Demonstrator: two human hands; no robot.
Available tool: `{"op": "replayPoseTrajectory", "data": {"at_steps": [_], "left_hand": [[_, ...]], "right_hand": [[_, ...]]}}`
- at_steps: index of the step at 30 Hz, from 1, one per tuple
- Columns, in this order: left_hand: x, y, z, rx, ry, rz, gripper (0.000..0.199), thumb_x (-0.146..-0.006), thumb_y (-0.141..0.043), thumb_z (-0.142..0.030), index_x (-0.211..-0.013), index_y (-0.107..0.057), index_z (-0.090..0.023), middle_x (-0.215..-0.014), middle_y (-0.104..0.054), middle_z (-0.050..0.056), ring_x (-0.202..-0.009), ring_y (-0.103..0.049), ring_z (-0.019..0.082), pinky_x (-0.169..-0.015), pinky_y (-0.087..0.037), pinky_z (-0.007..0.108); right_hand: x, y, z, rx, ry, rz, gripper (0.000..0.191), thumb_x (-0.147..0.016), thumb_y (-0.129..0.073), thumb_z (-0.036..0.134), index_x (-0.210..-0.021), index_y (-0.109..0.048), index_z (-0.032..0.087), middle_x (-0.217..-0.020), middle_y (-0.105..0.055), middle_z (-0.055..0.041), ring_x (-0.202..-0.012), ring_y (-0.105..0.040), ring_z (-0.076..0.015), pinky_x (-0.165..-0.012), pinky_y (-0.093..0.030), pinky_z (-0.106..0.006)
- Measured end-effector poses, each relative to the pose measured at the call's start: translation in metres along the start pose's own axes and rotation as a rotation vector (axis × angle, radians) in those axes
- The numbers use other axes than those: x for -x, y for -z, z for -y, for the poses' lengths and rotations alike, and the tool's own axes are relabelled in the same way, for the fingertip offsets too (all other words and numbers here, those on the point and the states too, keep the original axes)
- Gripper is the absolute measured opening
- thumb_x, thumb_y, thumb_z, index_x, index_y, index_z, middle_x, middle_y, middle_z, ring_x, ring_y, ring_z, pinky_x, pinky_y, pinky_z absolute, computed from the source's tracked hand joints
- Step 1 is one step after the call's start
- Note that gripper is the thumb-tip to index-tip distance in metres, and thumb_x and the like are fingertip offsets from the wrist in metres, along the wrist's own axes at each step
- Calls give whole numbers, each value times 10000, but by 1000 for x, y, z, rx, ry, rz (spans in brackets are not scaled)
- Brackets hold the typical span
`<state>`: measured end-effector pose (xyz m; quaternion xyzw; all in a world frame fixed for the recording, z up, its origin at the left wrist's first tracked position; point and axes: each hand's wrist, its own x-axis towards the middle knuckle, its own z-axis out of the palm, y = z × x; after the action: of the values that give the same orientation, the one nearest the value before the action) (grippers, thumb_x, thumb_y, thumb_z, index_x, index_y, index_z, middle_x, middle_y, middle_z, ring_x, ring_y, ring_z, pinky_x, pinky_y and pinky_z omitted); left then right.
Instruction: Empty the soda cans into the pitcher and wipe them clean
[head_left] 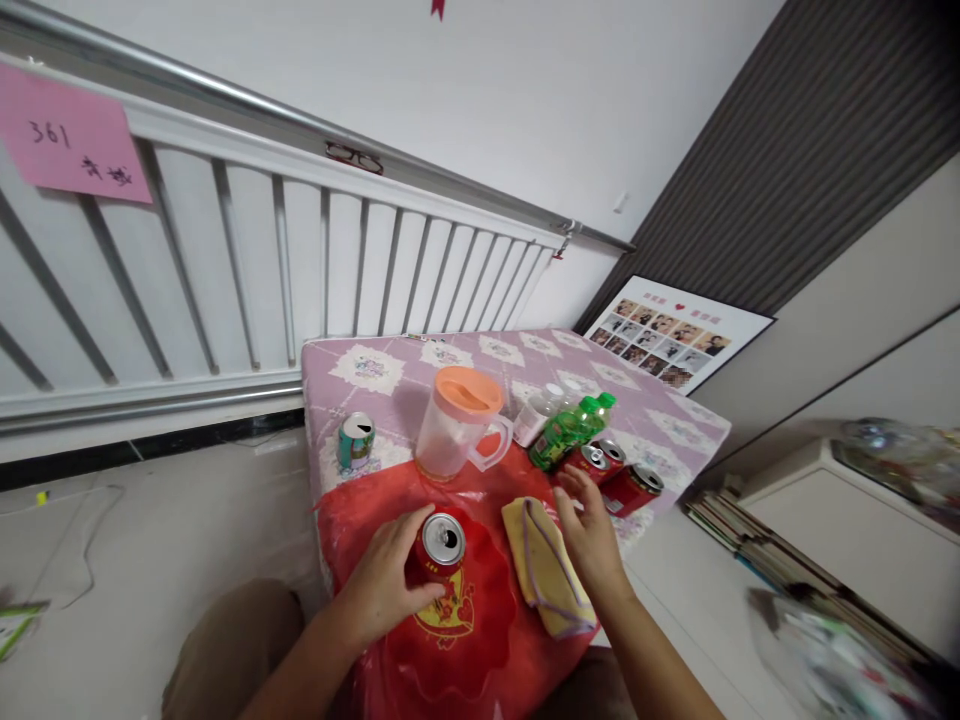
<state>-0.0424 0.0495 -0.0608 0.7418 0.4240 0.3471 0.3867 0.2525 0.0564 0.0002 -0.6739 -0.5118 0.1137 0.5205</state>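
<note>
My left hand (390, 580) is wrapped round an opened red can (441, 545), holding it over the red scalloped tray (487, 640) with a yellow print. Beside the red cans (634, 489) on the right, my right hand (589, 525) has its fingers apart and slightly curled, with nothing visible in them. A folded yellow cloth (547, 570) lies between the tray and my right hand. Behind the tray stands a clear pitcher (444, 435) with an orange lid.
A green can (355, 441) stands at the table's left. Green-capped bottles (559, 437) and clear bottles (534, 415) are grouped right of the pitcher. Red plastic (352, 510) covers the front of the patterned tablecloth (480, 350). A white radiator (345, 260) lines the wall.
</note>
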Motion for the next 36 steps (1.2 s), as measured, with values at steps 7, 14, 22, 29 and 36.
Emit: {"op": "replayPoseTrajectory", "data": {"at_steps": [7, 14, 22, 29, 36], "left_hand": [[3, -2, 1, -9, -13, -48, 772, -659, -721, -179, -1383, -457, -236, -1406, -559, 112, -1296, -513, 321, -1113, -391, 514], [3, -4, -1, -54, -53, -86, 729, -643, -695, -187, -1337, -470, -206, -1351, -605, 118, -1250, -567, 318, -1089, -438, 496], [2, -4, -8, -64, -59, -110, 656, -652, -677, -240, -1283, -498, -199, -1287, -653, 96, -1201, -605, 327, -1064, -468, 492], [0, 0, -23, -85, -56, -67, 635, -628, -665, -210, -1245, -512, -194, -1234, -677, 90, -1161, -625, 316, -1035, -487, 481], [2, 3, -29, -86, -47, -38, 648, -642, -675, -202, -1266, -500, -205, -1254, -664, 84, -1196, -595, 320, -1057, -453, 483]], "right_hand": [[48, 15, -38, 504, 132, 403, 545, -800, -545, 358, -1328, -581, 228, -1475, -466, -125, -1389, -370, -311, -1134, -278, -529], [73, 5, -27, 765, -82, 514, 665, -825, -593, 389, -1463, -410, 351, -1620, -202, -78, -1424, -266, -377, -1004, -384, -592], [79, 2, -27, 790, -25, 384, 543, -866, -532, 308, -1406, -495, 346, -1570, -330, -77, -1248, -474, -351, -927, -439, -498], [76, 7, -32, 657, -26, 358, 511, -851, -534, 266, -1357, -561, 330, -1513, -426, -80, -1134, -554, -333, -885, -463, -459], [65, 24, -41, 447, -3, 297, 493, -798, -501, 131, -1261, -649, 212, -1386, -557, -122, -1214, -561, -259, -1029, -424, -387]]}}
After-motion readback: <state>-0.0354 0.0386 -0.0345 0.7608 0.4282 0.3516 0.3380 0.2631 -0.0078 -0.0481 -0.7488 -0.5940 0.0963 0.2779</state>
